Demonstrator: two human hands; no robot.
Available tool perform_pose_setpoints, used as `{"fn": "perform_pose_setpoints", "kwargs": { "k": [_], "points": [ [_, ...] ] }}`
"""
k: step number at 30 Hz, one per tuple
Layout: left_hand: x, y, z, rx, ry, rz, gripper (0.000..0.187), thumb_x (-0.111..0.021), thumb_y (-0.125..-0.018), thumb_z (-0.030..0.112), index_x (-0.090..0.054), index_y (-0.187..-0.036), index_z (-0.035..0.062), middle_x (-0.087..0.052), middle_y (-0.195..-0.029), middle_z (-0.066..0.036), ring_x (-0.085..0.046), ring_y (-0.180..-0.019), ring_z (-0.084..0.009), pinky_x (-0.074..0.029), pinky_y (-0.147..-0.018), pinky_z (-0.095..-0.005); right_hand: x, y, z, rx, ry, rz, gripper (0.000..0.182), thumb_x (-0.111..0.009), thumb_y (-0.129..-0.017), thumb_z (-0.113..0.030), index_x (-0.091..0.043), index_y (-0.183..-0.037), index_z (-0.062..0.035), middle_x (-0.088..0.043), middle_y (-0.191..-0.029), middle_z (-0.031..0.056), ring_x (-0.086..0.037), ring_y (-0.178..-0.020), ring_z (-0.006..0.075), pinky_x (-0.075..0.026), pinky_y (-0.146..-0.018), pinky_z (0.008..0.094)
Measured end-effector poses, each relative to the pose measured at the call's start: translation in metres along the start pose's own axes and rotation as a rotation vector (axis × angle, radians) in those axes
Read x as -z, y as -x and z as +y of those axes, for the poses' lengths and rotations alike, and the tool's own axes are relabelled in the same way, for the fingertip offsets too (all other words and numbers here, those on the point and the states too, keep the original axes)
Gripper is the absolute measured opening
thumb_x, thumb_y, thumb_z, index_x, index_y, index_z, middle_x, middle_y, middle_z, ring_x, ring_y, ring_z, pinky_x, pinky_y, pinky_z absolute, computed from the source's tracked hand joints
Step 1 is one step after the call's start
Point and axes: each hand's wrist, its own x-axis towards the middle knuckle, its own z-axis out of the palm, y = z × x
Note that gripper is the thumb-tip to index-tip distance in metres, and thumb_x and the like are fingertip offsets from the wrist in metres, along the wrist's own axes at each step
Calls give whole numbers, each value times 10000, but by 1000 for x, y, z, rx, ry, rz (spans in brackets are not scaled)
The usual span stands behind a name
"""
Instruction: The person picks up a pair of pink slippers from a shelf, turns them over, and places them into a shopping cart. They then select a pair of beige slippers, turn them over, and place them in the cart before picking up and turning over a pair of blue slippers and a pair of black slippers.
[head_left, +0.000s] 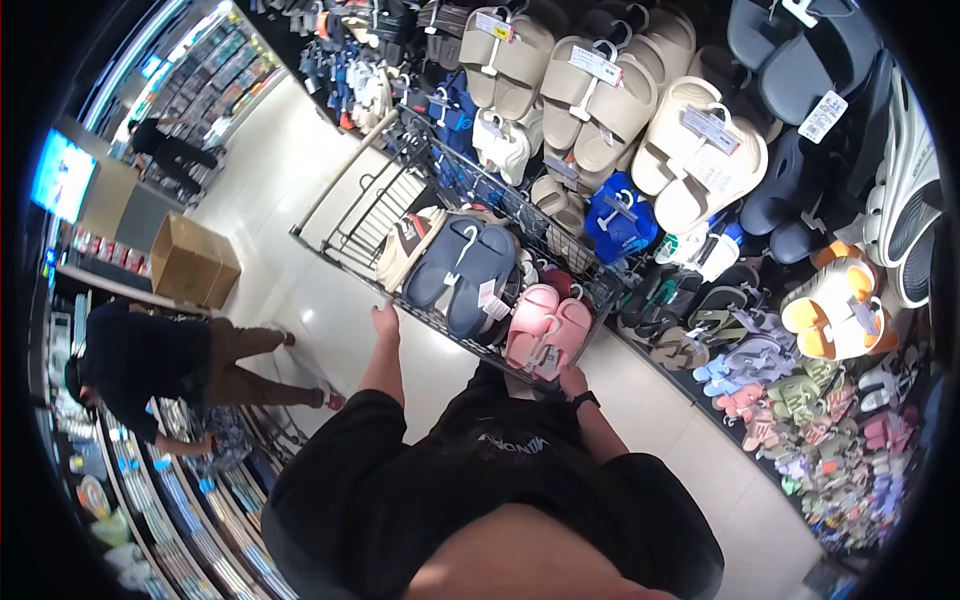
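Note:
A metal shopping cart stands in front of me, filled with slippers. Dark blue slides lie in its middle, pink slides at its near right corner, and beige ones at the left. My left hand is beside the cart's near side, its fingers curled near the rim; whether it grips anything is unclear. At the cart's near right corner, by the pink slides, my right hand is closed on the cart's edge, with a dark band on the wrist.
Racks of hanging slippers run along the right, close to the cart. On the left, a person in dark clothes bends at a shelf. A cardboard box stands on the floor beyond; another person is farther off.

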Motion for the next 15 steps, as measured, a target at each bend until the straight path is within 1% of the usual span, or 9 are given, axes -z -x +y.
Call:
{"fn": "perform_pose_setpoints", "kwargs": {
  "k": [2, 3, 4, 5, 6, 8, 9, 12, 15],
  "points": [
    [-12, -33, 27, 51, 114, 57, 803, -653, -791, 424, -413, -1337, -114, -500, -1308, -317, -486, -1237, -403, -377, -1045, -410, 0, 2, -7, 2, 60, 6, 421, -415, -932, -284, -632, -900, 75, -659, -821, 258, -659, -765, 366, -526, -692, 445],
    [-24, -58, 27, 61, 141, 100, 724, -638, -796, 395, -473, -1270, -127, -542, -1247, -321, -524, -1191, -404, -400, -1017, -423, -1, -3, -10, -6, 87, 23, 408, -422, -924, -272, -637, -912, 75, -656, -865, 272, -651, -829, 386, -515, -748, 458],
    [-22, -69, 40, 94, 233, 35, 614, -622, -800, 339, -535, -1175, -139, -595, -1163, -313, -573, -1118, -410, -438, -963, -436, -12, -9, 2, -39, 112, 59, 404, -430, -910, -264, -645, -932, 77, -647, -930, 292, -627, -909, 427, -493, -819, 482],
    [-21, -78, 45, 160, 272, 6, 571, -614, -799, 313, -553, -1140, -141, -611, -1130, -310, -590, -1088, -413, -451, -937, -438, -18, -9, 11, -74, 138, 87, 402, -438, -897, -256, -653, -952, 79, -639, -996, 311, -603, -988, 468, -471, -891, 506],
    [-23, -87, 49, 223, 313, -20, 528, -607, -799, 286, -570, -1105, -143, -627, -1096, -306, -606, -1057, -417, -465, -911, -441, -16, -1, -3, -218, 31, 207, 395, -448, -892, -257, -653, -951, 75, -641, -991, 307, -605, -980, 471, -474, -887, 506],
    [-21, -93, 50, 243, 213, 0, 514, -607, -800, 269, -569, -1108, -141, -624, -1106, -305, -609, -1056, -412, -468, -906, -439, -13, 15, -52, -483, -193, 452, 381, -467, -883, -260, -653, -951, 66, -646, -982, 299, -610, -962, 475, -479, -880, 504],
    [-18, -98, 50, 250, 163, 15, 507, -606, -801, 260, -568, -1110, -140, -623, -1111, -304, -610, -1056, -410, -470, -904, -438, -17, 15, -59, -510, -120, 505, 393, -474, -877, -278, -651, -977, 57, -645, -994, 302, -619, -960, 466, -488, -868, 504],
    [-15, -98, 61, 189, 136, 11, 491, -602, -813, 256, -571, -1111, -132, -620, -1130, -296, -604, -1074, -405, -468, -914, -447, -4, 24, -116, -688, -86, 527, 370, -470, -872, -256, -655, -922, 61, -637, -1036, 305, -616, -993, 445, -492, -878, 493],
    [1, -96, 89, 240, -59, 18, 455, -608, -818, 288, -595, -1099, -70, -633, -1120, -261, -602, -1062, -407, -470, -906, -464, -14, 18, -114, -652, -84, 515, 389, -470, -871, -269, -662, -987, 48, -652, -1015, 293, -634, -975, 439, -500, -863, 501]
  ]
}}
